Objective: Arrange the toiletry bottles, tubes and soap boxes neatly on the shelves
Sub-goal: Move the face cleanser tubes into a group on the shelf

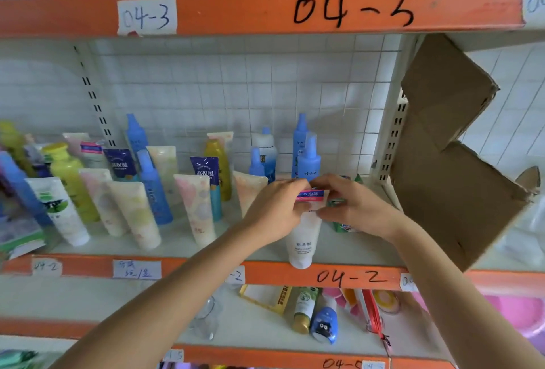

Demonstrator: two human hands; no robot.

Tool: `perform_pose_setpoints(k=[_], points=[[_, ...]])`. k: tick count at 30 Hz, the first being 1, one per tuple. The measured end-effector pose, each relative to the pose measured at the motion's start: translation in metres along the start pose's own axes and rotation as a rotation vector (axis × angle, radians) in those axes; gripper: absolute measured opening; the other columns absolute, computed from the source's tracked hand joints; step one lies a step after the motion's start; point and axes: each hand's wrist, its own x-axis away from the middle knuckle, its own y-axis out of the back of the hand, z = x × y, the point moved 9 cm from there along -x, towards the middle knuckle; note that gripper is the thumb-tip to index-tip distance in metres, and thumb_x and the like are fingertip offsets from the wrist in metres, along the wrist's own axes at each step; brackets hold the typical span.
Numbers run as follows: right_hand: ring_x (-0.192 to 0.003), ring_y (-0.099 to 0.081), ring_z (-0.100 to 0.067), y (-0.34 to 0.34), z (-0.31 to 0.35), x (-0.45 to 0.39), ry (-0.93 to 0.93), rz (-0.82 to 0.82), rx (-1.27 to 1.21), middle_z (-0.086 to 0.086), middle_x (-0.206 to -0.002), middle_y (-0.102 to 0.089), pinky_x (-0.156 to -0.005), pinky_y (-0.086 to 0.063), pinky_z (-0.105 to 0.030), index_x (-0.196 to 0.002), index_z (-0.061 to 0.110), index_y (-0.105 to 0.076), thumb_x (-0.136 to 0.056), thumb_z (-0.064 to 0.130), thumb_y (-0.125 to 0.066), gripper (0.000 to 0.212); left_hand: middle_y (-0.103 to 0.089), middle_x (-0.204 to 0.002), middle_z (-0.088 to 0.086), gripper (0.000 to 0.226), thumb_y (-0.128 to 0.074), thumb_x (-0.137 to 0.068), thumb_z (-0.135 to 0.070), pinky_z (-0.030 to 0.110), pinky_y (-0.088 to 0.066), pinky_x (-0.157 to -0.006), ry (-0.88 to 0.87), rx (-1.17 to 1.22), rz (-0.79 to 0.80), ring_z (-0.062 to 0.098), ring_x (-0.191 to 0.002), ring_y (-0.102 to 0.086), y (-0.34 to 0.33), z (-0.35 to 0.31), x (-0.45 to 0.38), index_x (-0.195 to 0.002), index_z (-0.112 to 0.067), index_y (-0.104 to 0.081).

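While both hands work at the right end of the middle shelf [177, 243], a torn cardboard box [451, 162] leans in close on the right, crowding the right hand [358, 206]. Blue spray bottles [308, 156] stand directly behind the hands, and a green soap box [343, 225] lies just beside the right hand, partly hidden. Pale tubes [196, 206] stand cap-down in a loose row to the left, with bare shelf surface between them and the left hand [277, 209]. Both hands pinch a white tube [303, 239] at its pink-labelled crimped end; it stands cap-down at the shelf's front orange edge [354, 277], the cap overlapping the lip, printed with dark characters
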Motion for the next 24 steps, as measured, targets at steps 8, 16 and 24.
perform_pose_setpoints(k=[8,16,24], points=[[-0.085,-0.06,-0.017,-0.03,0.027,-0.026,0.069,-0.051,0.294,-0.001,-0.091,-0.065,-0.078,-0.051,-0.029,-0.101,0.013,-0.058,-0.079,0.024,-0.071,0.027,-0.06,-0.117,0.002,0.041,-0.065,-0.085,-0.019,0.018,-0.049,-0.075,0.083,0.094,-0.077,0.013,-0.095,-0.061,0.034,0.039,0.03,-0.12,-0.016,-0.043],[-0.087,-0.059,-0.021,-0.057,0.053,-0.049,0.06,-0.008,0.349,-0.002,-0.092,-0.065,-0.079,-0.048,-0.036,-0.103,0.023,-0.057,-0.08,0.022,-0.068,0.025,-0.066,-0.091,-0.002,0.008,-0.061,-0.085,-0.011,0.02,-0.05,-0.072,0.115,-0.045,-0.176,0.007,-0.075,-0.059,0.096,0.1,0.061,-0.093,-0.01,-0.062],[-0.087,-0.062,-0.022,-0.062,0.061,-0.048,0.023,-0.059,0.33,-0.004,-0.091,-0.067,-0.079,-0.05,-0.038,-0.094,0.023,-0.054,-0.081,0.021,-0.067,0.019,-0.065,-0.087,0.0,0.007,-0.06,-0.083,-0.011,0.029,-0.046,-0.076,0.084,-0.096,-0.23,0.015,-0.08,-0.057,0.12,0.123,0.032,-0.087,-0.011,-0.066]])
